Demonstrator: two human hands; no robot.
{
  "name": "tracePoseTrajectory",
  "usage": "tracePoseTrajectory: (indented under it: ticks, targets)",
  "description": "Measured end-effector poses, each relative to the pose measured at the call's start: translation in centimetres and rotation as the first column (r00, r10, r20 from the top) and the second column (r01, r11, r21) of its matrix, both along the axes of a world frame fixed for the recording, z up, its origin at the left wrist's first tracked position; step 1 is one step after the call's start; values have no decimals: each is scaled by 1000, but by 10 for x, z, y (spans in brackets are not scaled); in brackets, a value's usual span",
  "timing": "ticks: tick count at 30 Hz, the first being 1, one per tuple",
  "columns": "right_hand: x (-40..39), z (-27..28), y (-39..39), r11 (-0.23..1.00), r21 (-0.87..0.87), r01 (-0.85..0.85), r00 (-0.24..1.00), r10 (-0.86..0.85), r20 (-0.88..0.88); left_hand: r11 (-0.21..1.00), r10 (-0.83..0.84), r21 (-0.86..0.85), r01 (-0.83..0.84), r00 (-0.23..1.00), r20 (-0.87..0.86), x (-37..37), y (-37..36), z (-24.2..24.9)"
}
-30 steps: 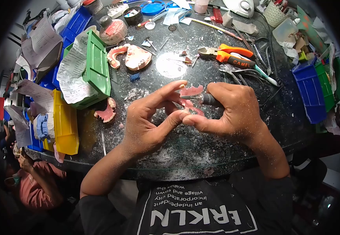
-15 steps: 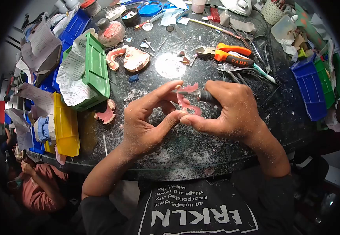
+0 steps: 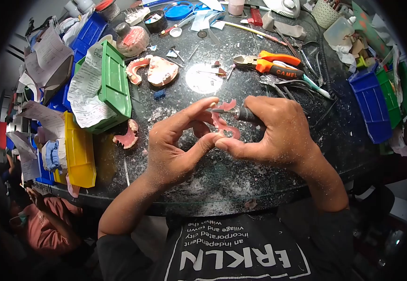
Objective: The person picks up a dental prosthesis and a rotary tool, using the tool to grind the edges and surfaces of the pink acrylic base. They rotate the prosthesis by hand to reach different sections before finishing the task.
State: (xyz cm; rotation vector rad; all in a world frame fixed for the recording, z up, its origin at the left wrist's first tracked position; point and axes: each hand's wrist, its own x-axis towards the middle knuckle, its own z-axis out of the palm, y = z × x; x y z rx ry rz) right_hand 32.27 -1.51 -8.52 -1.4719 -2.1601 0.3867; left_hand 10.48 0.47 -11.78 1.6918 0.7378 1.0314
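Between my two hands is a small pink denture piece [image 3: 222, 122], curved, over the dusty dark table [image 3: 203, 187]. My left hand [image 3: 180, 140] pinches it by its left edge with thumb and fingers. My right hand [image 3: 278, 131] is wrapped round a dark rotary handpiece [image 3: 245, 114], whose metal tip lies against the upper part of the pink piece. The right thumb meets the left thumb at the piece's lower end. Another pink denture piece with teeth [image 3: 127, 135] lies left of my left hand.
Green [image 3: 116, 79] and yellow [image 3: 80, 154] bins stand left, a blue bin [image 3: 369, 105] right. Beyond my hands are a dental cast [image 3: 162, 71], orange-handled pliers [image 3: 278, 64] and loose tools. A co-worker [image 3: 48, 225] is at lower left.
My hands hold nearly the same pose; the handpiece tip and pink piece have shifted very slightly. The co-worker's raised hand and arm have moved at lower left.
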Motion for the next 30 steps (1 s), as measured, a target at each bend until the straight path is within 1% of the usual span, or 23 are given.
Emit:
tracePoseTrajectory:
  ticks: [2, 5, 6, 7, 8, 9, 12, 13, 16, 17, 18, 20, 23, 26, 27, 30]
  targets:
    - [2, 3, 1, 1000, 3, 14, 1000, -14, 19, 1000, 4, 11, -4, 1000, -17, -1, 1, 1]
    - [-1, 7, -2, 999, -38, -29, 997, 31, 70, 999, 31, -12, -31, 999, -11, 0, 0, 0]
    - [0, 9, -2, 999, -25, -40, 999, 41, 11, 999, 42, -28, -42, 999, -5, 1, -1, -1]
    - [2, 12, -1, 999, -12, -52, 998, 51, -47, 998, 69, 6, -69, 997, -28, 2, -2, 1]
    - [3, 14, 0, 998, 3, -63, 993, 63, -105, 995, 97, 41, -95, 994, -50, 3, -3, 4]
    - [3, 16, 2, 993, 32, -109, 959, 114, -258, 990, 128, 77, -123, 989, -69, 4, -4, 6]
    - [-8, 11, -3, 992, 13, -125, 919, 121, -376, 924, 243, 334, -185, 960, -140, 9, -11, 4]
    - [-8, 7, -3, 984, 55, -167, 919, 176, -354, 883, 238, 440, -164, 964, -117, 7, -9, 3]
    - [-5, 2, -4, 973, 102, -207, 902, 230, -365, 892, 221, 436, -122, 958, -183, 3, -11, 5]
    - [-2, 8, -1, 971, 133, -198, 882, 236, -407, 927, 240, 339, -160, 948, -209, 0, -13, 11]
    - [-1, 11, -1, 968, 137, -210, 878, 249, -409, 917, 328, 326, -231, 900, -285, 0, -16, 26]
    - [0, 14, -2, 962, 141, -232, 868, 270, -416, 901, 306, 387, -195, 919, -249, -4, -5, 38]
    - [-2, 11, -2, 952, 156, -263, 873, 303, -382, 952, 89, 301, -57, 991, -95, -2, 4, 28]
    - [-4, 8, -1, 948, 175, -265, 871, 313, -379, 999, -16, 52, 11, 996, 86, 0, 1, 19]
    - [-4, 8, -1, 948, 180, -262, 869, 312, -384, 999, -27, 42, 23, 995, 101, -1, 1, 19]
    - [-2, 17, -2, 974, 176, -142, 904, 200, -379, 998, 54, 9, -55, 994, 90, -1, -1, 25]
